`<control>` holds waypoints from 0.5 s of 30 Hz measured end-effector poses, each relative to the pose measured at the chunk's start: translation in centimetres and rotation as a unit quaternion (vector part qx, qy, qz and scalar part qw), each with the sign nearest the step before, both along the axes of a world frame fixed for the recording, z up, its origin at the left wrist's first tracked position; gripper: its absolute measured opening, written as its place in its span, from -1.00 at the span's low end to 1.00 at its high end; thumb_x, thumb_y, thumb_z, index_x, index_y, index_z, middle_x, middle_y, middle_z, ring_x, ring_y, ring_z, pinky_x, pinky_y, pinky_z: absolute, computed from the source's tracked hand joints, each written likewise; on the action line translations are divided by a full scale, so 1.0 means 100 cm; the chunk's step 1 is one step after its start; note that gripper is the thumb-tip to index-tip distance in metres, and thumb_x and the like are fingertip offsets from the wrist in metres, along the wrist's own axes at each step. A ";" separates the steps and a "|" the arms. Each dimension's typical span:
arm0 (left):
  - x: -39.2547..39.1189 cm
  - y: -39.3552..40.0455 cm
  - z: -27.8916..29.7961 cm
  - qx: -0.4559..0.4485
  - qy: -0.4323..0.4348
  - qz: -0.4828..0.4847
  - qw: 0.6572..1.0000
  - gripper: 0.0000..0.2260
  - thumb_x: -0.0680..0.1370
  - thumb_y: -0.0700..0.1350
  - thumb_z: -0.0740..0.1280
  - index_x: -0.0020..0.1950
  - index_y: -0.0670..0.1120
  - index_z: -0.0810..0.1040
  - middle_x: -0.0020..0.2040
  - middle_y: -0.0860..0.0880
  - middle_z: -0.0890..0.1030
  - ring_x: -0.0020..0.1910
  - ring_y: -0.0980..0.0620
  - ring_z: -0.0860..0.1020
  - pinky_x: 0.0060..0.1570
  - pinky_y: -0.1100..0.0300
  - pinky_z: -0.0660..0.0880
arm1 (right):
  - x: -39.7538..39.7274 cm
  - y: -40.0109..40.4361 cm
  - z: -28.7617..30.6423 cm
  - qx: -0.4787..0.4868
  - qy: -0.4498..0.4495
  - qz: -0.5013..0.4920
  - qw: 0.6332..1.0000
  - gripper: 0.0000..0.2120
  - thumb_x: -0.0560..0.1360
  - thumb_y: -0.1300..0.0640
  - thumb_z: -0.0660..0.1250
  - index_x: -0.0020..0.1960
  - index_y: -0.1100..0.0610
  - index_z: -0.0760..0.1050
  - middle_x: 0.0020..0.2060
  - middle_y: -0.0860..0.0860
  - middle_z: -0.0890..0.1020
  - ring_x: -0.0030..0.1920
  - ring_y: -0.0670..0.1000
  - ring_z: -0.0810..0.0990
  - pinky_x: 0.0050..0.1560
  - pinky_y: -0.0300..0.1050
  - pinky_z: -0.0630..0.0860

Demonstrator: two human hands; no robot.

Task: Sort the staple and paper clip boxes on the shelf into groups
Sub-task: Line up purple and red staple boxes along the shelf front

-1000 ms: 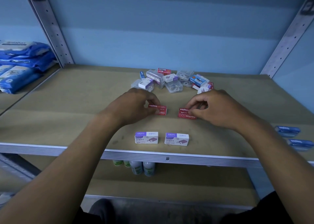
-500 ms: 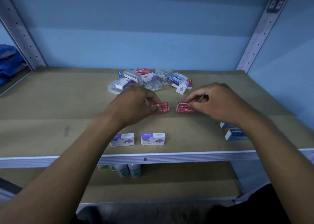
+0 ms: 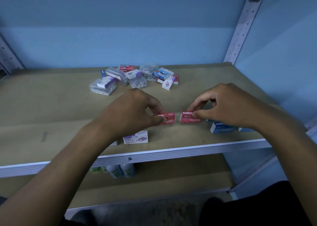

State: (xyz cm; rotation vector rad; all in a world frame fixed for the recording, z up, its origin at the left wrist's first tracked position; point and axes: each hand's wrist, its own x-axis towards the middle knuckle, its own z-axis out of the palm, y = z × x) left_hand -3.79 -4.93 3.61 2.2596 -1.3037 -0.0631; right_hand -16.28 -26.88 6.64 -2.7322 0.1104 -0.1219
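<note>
On the shelf [image 3: 51, 105], each hand, left [image 3: 135, 112] and right [image 3: 228, 105], pinches a red box [image 3: 169, 118], [image 3: 189, 118]: light, stiff card, probably best gripped by its long sides.

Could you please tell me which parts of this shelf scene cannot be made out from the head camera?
- Second purple-and-white staples box: mostly hidden by the left forearm.
- Blue boxes: partly covered by the right forearm, labels blurred.
- Left red staples box: print partly covered by the left hand.
- Bottles below: tops hidden by the shelf edge.
</note>
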 end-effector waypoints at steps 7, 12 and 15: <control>-0.018 0.002 -0.005 0.028 -0.023 0.000 0.999 -0.82 0.42 0.15 0.45 0.00 0.23 0.70 -0.18 0.30 0.66 -0.07 0.34 0.45 -0.16 0.32 0.41 | -0.015 -0.001 -0.003 -0.014 0.023 0.016 1.000 -0.88 0.43 0.03 0.52 -0.07 -0.17 0.73 -0.25 -0.28 0.70 -0.25 -0.40 0.55 -0.25 -0.53 0.36; -0.021 0.005 -0.009 0.051 -0.033 -0.010 0.998 -0.81 0.43 0.18 0.44 0.02 0.25 0.69 -0.17 0.32 0.66 -0.04 0.31 0.37 -0.18 0.37 0.31 | -0.017 0.000 -0.007 -0.023 0.024 0.027 0.999 -0.87 0.42 0.03 0.51 -0.08 -0.19 0.73 -0.27 -0.32 0.70 -0.18 -0.39 0.57 -0.23 -0.54 0.36; -0.022 0.006 -0.008 0.048 -0.026 -0.017 0.998 -0.82 0.43 0.15 0.46 0.02 0.23 0.69 -0.16 0.30 0.67 -0.03 0.44 0.36 -0.23 0.48 0.28 | -0.016 0.002 -0.009 -0.028 0.025 0.031 0.999 -0.88 0.42 0.01 0.51 -0.09 -0.20 0.73 -0.26 -0.31 0.70 -0.17 -0.36 0.59 -0.24 -0.50 0.38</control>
